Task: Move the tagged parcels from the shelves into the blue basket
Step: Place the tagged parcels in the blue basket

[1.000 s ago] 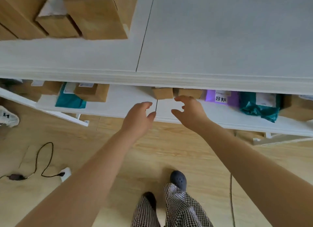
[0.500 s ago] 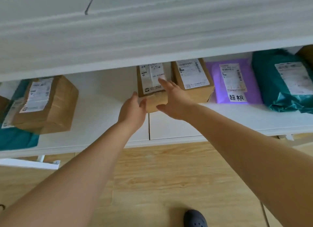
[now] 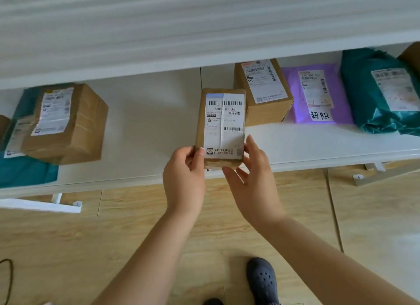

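Note:
A small brown cardboard parcel (image 3: 221,125) with a white shipping label sits at the front edge of the lower white shelf (image 3: 145,127). My left hand (image 3: 184,179) grips its near left corner, thumb on top. My right hand (image 3: 252,182) holds its near right side with the fingers spread along the edge. Behind it stands a second brown box (image 3: 263,90) with a label. A purple mailer (image 3: 316,93) bearing a handwritten tag lies to the right. The blue basket is out of view.
A teal bag parcel (image 3: 379,93) lies at the far right of the shelf. A larger brown box (image 3: 66,122) rests on a teal mailer (image 3: 25,170) at the left. The upper shelf board (image 3: 204,25) overhangs. Wooden floor and my dark shoe (image 3: 263,279) are below.
Both hands have closed on the small labelled box and drawn it forward to the shelf's front edge, away from the neighbouring box. The view has dropped closer to the lower shelf.

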